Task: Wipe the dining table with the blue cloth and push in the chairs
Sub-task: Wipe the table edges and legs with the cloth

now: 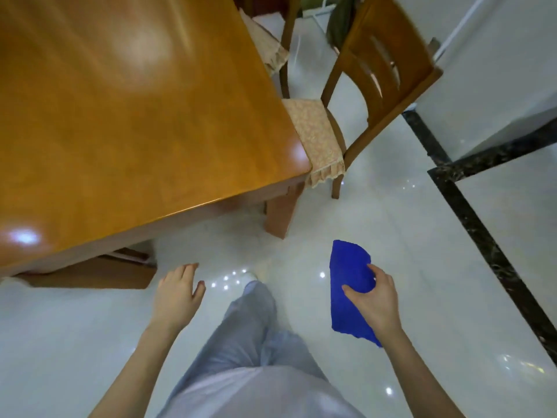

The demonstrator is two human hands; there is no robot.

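The glossy wooden dining table (126, 116) fills the upper left, its near corner at centre. My right hand (373, 300) grips the blue cloth (349, 276) over the floor, below and right of that corner. My left hand (176, 294) hangs open with fingers spread, just off the table's near edge. A wooden chair (376, 70) with a patterned seat cushion (316, 137) stands at the table's right side, its seat partly under the tabletop. A second cushioned chair (268, 46) sits further back on the same side.
White glossy floor tiles (391, 221) with a dark marble border strip (476, 212) run to the right. A white wall or cabinet (497, 70) stands beyond the chairs. My legs in light trousers (250, 333) are at bottom centre. A table leg (278, 212) stands under the corner.
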